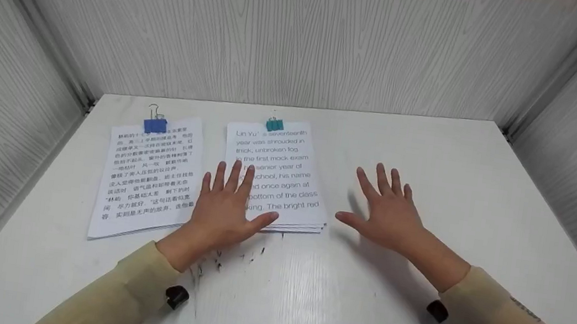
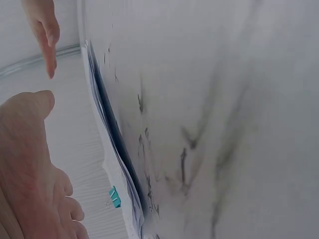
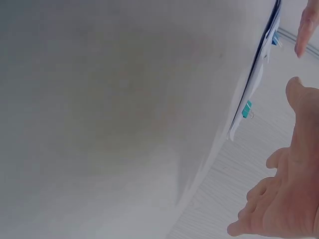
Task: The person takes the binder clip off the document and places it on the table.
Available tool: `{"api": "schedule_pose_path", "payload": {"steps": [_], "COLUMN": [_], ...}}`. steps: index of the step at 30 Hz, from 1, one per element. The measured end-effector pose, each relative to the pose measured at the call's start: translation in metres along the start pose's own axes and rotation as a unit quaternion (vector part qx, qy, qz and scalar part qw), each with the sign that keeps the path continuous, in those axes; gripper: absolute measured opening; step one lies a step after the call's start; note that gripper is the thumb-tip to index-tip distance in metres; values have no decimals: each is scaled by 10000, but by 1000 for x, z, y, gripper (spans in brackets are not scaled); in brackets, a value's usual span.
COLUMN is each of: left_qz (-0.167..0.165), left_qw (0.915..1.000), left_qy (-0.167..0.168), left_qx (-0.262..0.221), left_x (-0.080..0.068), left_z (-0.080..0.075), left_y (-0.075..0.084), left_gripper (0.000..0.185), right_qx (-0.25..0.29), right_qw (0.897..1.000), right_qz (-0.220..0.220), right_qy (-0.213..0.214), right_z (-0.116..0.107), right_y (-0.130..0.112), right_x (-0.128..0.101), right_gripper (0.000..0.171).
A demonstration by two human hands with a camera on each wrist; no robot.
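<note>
My left hand (image 1: 223, 209) hovers palm down, fingers spread, over the lower left part of a stack of English-printed sheets (image 1: 277, 166). A teal binder clip (image 1: 274, 124) sits at the top of that stack. Farther left lies a stack of Chinese-printed sheets (image 1: 143, 182), with a blue binder clip (image 1: 155, 125) on its top edge, one wire handle standing up. My right hand (image 1: 390, 217), also with fingers spread, is held above the table to the right of the English sheets. Both wrist views show the hands raised off the surface, holding nothing.
The white table (image 1: 483, 210) has dark scuff marks (image 2: 183, 164) in front of the sheets. Grey wood-grain panels (image 1: 305, 36) enclose it at the back and both sides. Each sleeve has a small black device (image 1: 176, 297) at the wrist.
</note>
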State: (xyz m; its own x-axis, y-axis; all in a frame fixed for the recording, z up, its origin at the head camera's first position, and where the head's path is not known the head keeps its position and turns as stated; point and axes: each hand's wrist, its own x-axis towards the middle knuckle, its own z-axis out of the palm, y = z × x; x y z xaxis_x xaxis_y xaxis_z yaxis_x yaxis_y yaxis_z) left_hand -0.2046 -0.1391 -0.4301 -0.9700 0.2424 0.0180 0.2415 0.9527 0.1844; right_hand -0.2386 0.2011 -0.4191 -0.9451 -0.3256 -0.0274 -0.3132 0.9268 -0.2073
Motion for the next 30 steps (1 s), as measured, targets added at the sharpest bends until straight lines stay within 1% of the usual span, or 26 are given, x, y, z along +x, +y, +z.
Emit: {"api": "schedule_pose_path", "payload": {"steps": [7,14,21,30], "left_qz": [-54,-12,46,5], "left_qw": [10000,10000,9999,9998], "left_qy": [12,-3,-135,-202], "left_qx": [49,45,-35,-27], "left_x": [3,10,15,23], "left_z": [-2,-6,-7,-6], "left_y": [-12,-22,-32,-44], "left_gripper": [113,110,108,106], "right_qx": [-7,28,65,127], "right_qw": [9997,9989,9984,9973], "right_qz": [-238,-441,-458,-486], "right_qy": [-60,-160,-332,-544], "right_z": [-3,-2,5,14], "right_y": [-20,-38,-49,-61], "right_x": [19,42,64,83], "right_gripper": [105,103,102,99]}}
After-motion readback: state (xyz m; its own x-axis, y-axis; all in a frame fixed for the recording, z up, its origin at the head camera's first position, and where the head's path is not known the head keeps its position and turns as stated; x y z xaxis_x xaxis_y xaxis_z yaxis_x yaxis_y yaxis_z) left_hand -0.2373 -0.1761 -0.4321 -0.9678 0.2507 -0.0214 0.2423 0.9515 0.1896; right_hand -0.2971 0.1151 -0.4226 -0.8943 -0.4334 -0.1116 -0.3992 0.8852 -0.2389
